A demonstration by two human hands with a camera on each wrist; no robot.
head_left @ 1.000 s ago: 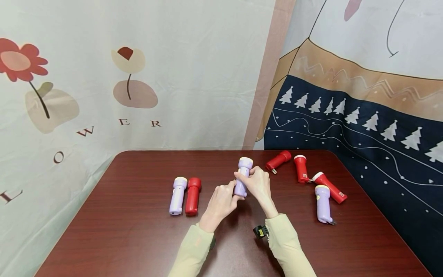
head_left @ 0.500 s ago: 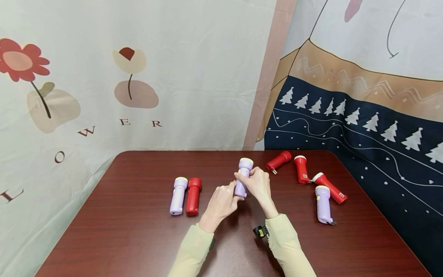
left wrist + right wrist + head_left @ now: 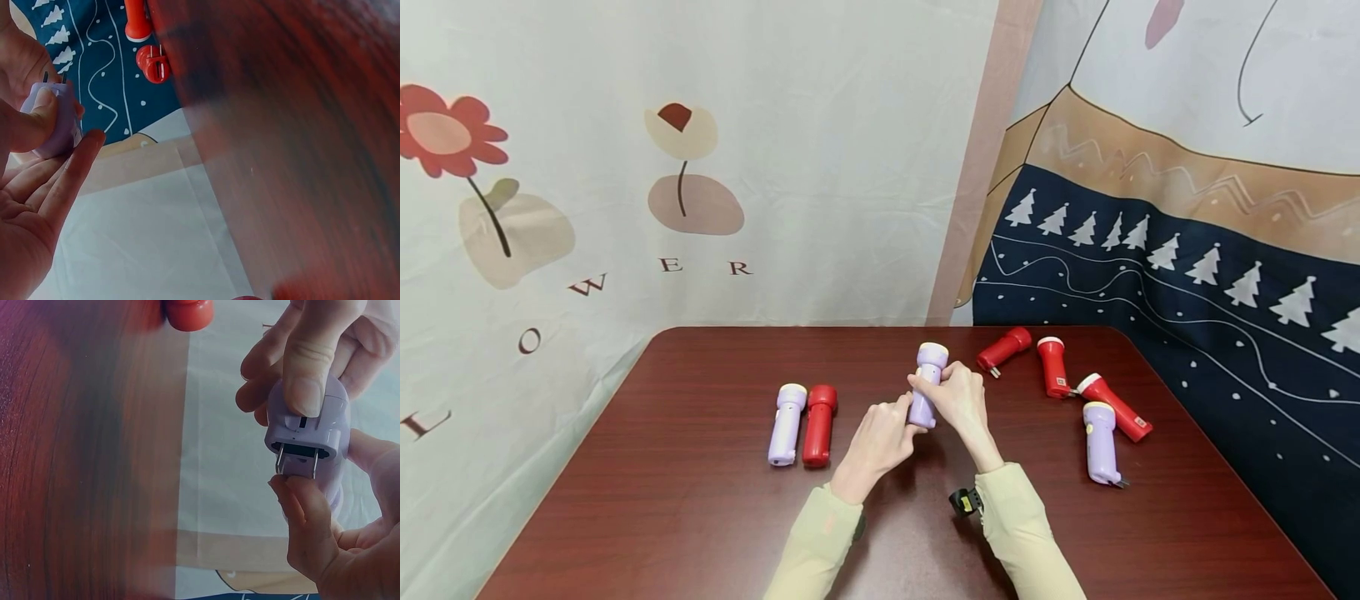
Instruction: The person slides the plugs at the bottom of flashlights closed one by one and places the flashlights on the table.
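Above the middle of the table, both hands hold a lavender flashlight [image 3: 929,383], its wide lamp head tilted up and away. The left hand [image 3: 880,437] grips the lower end; in the right wrist view its thumb [image 3: 305,394] presses the end face beside a small slot. My right hand [image 3: 961,398] holds the body from the right, thumb across it. Two metal plug prongs [image 3: 315,464] stick out of the flashlight's end, with a bent right-hand finger [image 3: 306,500] right at their tips. The left wrist view shows the same prongs [image 3: 55,77] beyond the left thumb.
A lavender flashlight [image 3: 787,425] and a red one [image 3: 819,427] lie side by side at left. At right lie red flashlights [image 3: 1004,348], [image 3: 1052,367], [image 3: 1116,408] and another lavender flashlight [image 3: 1101,443], with prongs showing. A curtain hangs behind the table [image 3: 647,517].
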